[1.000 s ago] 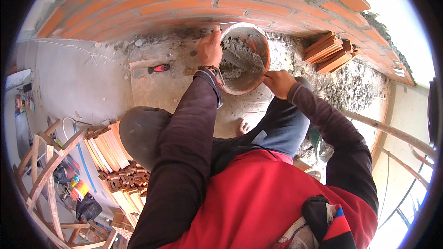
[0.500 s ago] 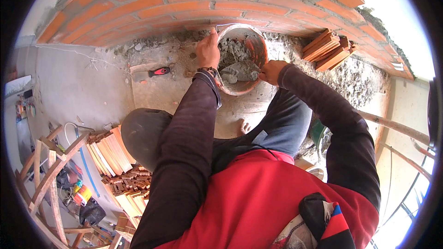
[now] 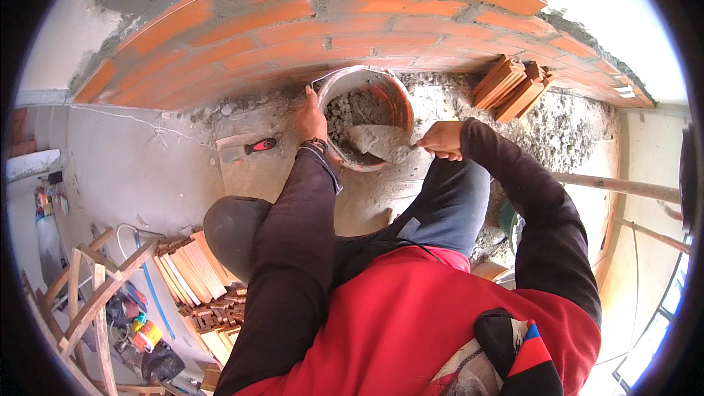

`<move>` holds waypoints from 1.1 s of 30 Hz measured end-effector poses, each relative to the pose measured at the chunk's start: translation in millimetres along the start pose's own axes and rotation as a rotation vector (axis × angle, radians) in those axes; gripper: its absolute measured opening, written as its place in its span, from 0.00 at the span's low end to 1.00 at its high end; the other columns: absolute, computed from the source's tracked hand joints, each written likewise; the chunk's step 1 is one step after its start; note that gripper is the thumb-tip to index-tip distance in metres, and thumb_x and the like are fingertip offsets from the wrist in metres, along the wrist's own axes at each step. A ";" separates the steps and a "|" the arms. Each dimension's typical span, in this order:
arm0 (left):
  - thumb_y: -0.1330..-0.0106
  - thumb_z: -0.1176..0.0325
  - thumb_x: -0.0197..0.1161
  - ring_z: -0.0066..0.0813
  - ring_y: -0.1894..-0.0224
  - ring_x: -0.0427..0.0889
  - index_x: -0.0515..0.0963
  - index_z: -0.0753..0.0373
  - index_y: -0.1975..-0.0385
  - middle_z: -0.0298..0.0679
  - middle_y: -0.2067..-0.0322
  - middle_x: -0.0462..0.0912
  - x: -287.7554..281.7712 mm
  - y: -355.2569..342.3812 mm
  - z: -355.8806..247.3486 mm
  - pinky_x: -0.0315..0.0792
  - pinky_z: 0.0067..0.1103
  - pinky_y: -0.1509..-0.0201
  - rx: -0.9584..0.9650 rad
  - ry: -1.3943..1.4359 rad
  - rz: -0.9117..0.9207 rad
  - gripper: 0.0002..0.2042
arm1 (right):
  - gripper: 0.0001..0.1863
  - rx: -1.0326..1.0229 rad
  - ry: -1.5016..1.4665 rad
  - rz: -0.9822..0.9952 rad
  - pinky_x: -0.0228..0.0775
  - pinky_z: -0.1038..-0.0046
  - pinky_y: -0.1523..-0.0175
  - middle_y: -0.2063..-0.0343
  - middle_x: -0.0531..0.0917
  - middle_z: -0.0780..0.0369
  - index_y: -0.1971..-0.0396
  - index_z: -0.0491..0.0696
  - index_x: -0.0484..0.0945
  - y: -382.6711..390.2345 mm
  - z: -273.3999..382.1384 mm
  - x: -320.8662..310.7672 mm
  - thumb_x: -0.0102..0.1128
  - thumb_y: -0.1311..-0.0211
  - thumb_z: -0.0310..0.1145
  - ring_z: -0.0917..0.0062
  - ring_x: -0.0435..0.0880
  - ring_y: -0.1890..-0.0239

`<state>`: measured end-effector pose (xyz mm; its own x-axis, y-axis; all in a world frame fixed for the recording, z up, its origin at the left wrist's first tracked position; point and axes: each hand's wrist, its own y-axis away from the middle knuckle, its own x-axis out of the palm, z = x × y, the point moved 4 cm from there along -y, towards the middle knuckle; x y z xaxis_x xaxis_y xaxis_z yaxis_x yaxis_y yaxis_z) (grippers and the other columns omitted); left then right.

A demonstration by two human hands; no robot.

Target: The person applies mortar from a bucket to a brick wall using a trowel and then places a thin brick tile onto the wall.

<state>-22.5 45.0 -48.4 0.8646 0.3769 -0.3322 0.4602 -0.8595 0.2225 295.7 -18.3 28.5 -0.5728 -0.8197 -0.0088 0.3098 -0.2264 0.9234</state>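
A round bucket [image 3: 361, 81] of grey mortar stands on the dusty floor at the foot of the orange brick wall [image 3: 308, 29]. My left hand [image 3: 311, 116] grips the bucket at its left rim, by the wire handle. My right hand [image 3: 444, 139] is closed on the handle of a trowel [image 3: 378, 140], whose blade is inside the bucket with wet mortar on it. A red-and-black handled tool [image 3: 261, 145] lies on the floor left of the bucket.
Loose bricks [image 3: 507, 88] lie right of the bucket. Behind my left leg are stacked tiles [image 3: 192, 268] and wooden frames [image 3: 103, 301]. Wooden poles [image 3: 616, 186] lean at the right. My knees are just below the bucket.
The view has tilted, so the wall and bucket appear lower. The trowel blade has shifted upward within the bucket with mortar on it. My left hand stays on the rim.
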 end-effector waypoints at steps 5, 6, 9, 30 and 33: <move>0.26 0.38 0.40 0.56 0.50 0.79 0.82 0.70 0.53 0.59 0.55 0.83 -11.5 -9.6 28.5 0.69 0.37 0.44 -0.057 0.055 0.090 0.36 | 0.19 -0.244 -0.031 -0.066 0.60 0.75 0.83 0.89 0.69 0.68 0.80 0.48 0.72 19.5 -3.2 -1.0 0.59 0.34 0.44 0.82 0.67 0.89; 0.26 0.38 0.40 0.57 0.50 0.79 0.82 0.69 0.53 0.58 0.56 0.83 -13.0 -10.5 31.0 0.69 0.37 0.44 -0.082 0.018 0.073 0.36 | 0.19 -0.262 -0.031 -0.072 0.60 0.75 0.83 0.89 0.69 0.68 0.80 0.47 0.72 26.7 -2.5 -2.2 0.60 0.35 0.44 0.82 0.68 0.89; 0.28 0.33 0.36 0.58 0.50 0.79 0.82 0.69 0.53 0.59 0.55 0.83 -22.6 -12.4 45.8 0.69 0.39 0.44 -0.214 -0.197 0.070 0.40 | 0.15 -0.334 -0.044 -0.075 0.61 0.75 0.82 0.88 0.72 0.67 0.78 0.45 0.75 51.1 -6.9 -6.9 0.62 0.37 0.40 0.81 0.70 0.88; 0.31 0.61 0.61 0.45 0.58 0.80 0.79 0.67 0.61 0.47 0.63 0.82 -19.2 9.3 -73.4 0.74 0.34 0.53 0.425 -0.030 -0.423 0.13 | 0.13 -0.298 0.006 -0.476 0.59 0.76 0.88 0.93 0.72 0.62 0.76 0.42 0.81 362.1 77.2 -207.4 0.66 0.49 0.39 0.81 0.67 0.93; 0.29 0.65 0.59 0.37 0.57 0.80 0.77 0.69 0.57 0.47 0.59 0.81 3.5 23.9 -110.6 0.74 0.28 0.51 0.417 0.252 -0.142 0.12 | 0.12 -0.265 0.053 -0.533 0.58 0.75 0.87 0.93 0.72 0.62 0.76 0.43 0.81 363.9 80.3 -210.0 0.66 0.50 0.37 0.80 0.66 0.93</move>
<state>13.9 64.0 57.1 0.8447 0.5277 -0.0893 0.5017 -0.8389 -0.2111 467.8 113.6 397.2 -0.6650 -0.5803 -0.4702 0.1729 -0.7321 0.6589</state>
